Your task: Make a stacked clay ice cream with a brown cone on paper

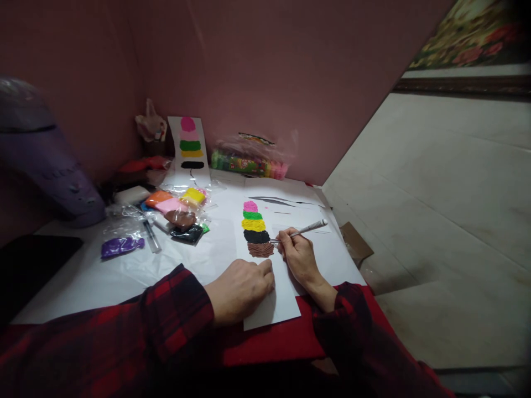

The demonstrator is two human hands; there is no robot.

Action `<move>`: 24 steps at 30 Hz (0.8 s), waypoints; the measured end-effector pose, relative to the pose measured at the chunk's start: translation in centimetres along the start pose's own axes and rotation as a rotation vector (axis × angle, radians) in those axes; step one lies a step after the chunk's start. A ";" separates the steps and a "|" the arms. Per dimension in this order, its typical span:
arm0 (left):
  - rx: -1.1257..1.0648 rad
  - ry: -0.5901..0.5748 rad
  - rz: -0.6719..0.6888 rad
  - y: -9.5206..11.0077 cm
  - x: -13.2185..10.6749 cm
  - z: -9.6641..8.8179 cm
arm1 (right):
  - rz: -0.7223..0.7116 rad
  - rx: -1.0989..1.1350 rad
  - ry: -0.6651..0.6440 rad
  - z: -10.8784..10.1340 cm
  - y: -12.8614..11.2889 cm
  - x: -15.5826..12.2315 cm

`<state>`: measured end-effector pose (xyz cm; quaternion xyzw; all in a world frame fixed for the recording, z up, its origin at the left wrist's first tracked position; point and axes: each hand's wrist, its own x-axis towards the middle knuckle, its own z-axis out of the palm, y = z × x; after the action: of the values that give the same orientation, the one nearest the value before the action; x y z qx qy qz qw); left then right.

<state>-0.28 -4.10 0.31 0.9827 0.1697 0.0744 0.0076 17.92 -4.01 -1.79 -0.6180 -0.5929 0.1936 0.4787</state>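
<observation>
Right fingers (284,236) pinch modelling tool (310,227) near worktop (282,340) right edge; likely light, stiff; hold low. Left fingers (267,277): grip unclear.

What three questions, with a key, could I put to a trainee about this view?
1. Which hand holds the striped-handled tool?
2. True or false: the black band sits directly above the brown band.
3. How many coloured bands make up the stack on the flat card?

Key:
1. The right hand.
2. True.
3. Five: pink, green, yellow, black, brown.
</observation>
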 end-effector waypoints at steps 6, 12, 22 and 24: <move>0.005 -0.005 -0.002 -0.1 0.0 -0.1 | -0.016 -0.027 -0.022 0.0 0.1 0.0; 0.008 -0.005 0.001 -0.1 0.1 -0.1 | -0.007 -0.033 0.009 0.0 0.1 0.0; -0.007 -0.025 -0.005 0.0 0.1 -0.4 | 0.001 -0.021 0.015 -0.1 -0.2 0.0; -0.006 -0.025 -0.005 0.0 0.1 -0.4 | 0.017 0.007 0.030 -0.1 -0.1 0.1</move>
<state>-0.22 -4.07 0.71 0.9831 0.1717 0.0627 0.0128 17.98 -4.01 -1.64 -0.6242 -0.5796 0.1903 0.4880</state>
